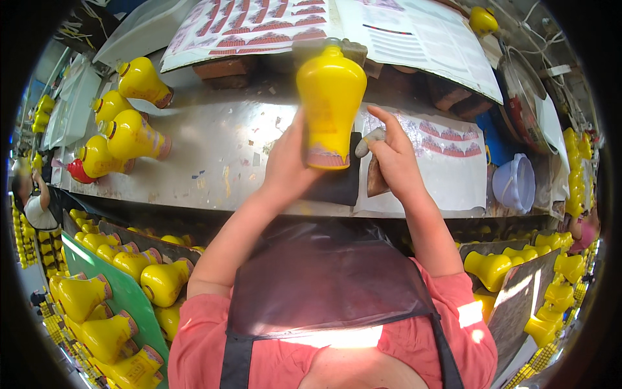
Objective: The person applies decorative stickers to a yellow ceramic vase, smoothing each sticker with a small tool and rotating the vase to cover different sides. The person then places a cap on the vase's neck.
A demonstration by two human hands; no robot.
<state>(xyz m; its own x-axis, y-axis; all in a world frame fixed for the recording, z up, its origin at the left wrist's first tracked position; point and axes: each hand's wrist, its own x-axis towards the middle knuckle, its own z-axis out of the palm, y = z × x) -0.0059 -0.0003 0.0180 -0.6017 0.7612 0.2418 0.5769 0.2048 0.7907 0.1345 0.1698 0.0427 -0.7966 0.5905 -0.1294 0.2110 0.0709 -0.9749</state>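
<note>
Left hand [288, 159] grips yellow bottle [332, 91]; right hand [398, 159], forefinger raised, pinches grey lump [367, 143] beside it. Glossy bottle could slip from one-handed grip.

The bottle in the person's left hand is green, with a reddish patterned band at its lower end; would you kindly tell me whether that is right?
Not quite: the head view shows a yellow bottle, not green, in the left hand, with a reddish patterned band at its lower end.
</note>
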